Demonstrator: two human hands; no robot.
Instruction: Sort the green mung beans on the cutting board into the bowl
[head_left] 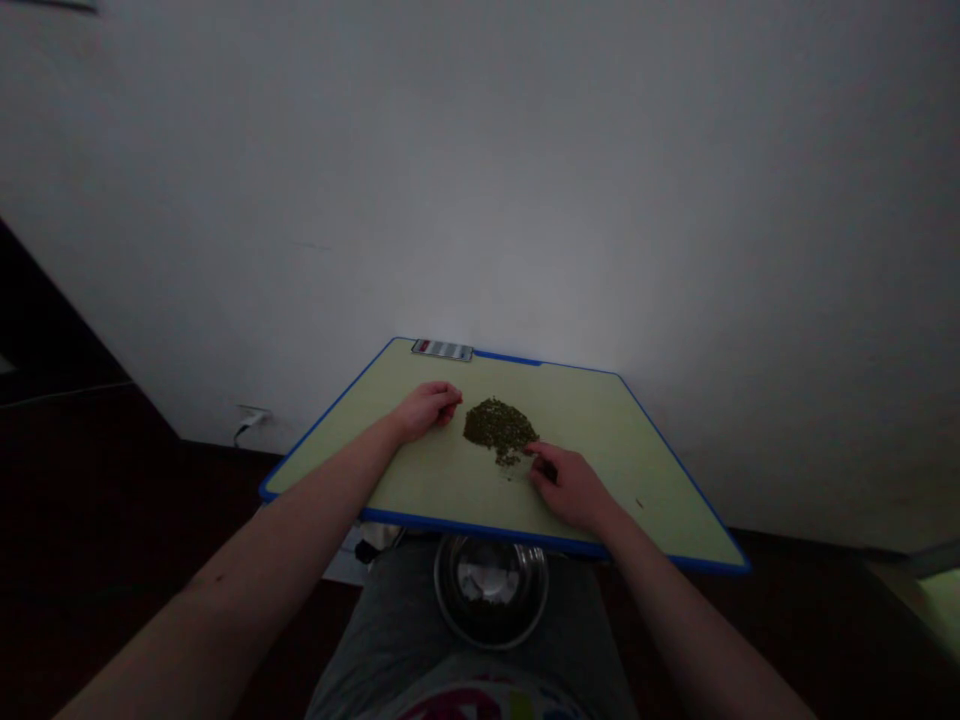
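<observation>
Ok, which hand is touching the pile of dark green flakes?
The right hand: its fingers meet the pile of dark green flakes at its lower edge, while the left hand lies just apart from it on the cutting board.

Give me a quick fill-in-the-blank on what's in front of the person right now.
The crumbled dark green pile lies on a pale green board with a ____ rim. The left hand rests on the pile's ____ side. The bowl under the board's near edge is made of ____.

Missing words: blue; left; metal.
</observation>
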